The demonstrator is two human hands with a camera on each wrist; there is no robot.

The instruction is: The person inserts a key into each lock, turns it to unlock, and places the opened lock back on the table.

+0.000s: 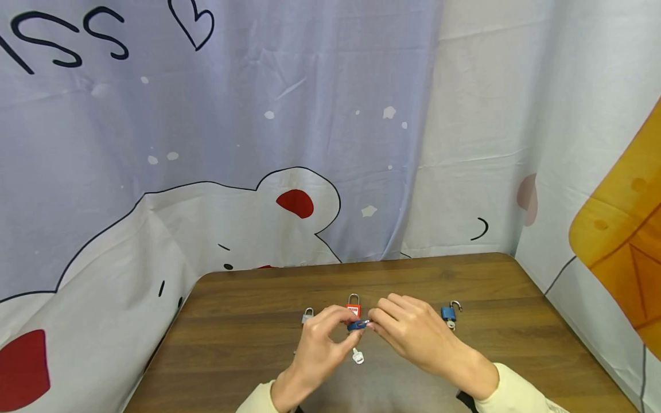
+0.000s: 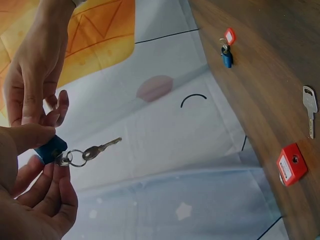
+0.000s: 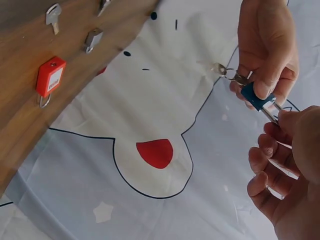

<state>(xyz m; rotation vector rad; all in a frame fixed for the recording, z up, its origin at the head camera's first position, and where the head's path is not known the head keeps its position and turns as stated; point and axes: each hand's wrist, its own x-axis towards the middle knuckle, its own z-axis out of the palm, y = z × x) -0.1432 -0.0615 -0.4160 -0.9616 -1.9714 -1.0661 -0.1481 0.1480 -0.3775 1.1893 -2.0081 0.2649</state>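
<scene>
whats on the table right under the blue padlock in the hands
A loose silver key lies on the wooden table just below the blue padlock, which the left hand and right hand hold. The hands cover the table beneath them.

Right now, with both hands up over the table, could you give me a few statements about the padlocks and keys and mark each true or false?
1. The left hand holds a small blue padlock above the table. True.
2. The red padlock is held in the right hand. False: it lies on the table, untouched.
3. A key ring with a key hangs from the held blue padlock. True.
4. The second blue padlock on the table has its shackle closed. False: its shackle stands open.
5. A loose silver key lies on the table. True.
6. The table is bare glass. False: it is dark wood.
</scene>
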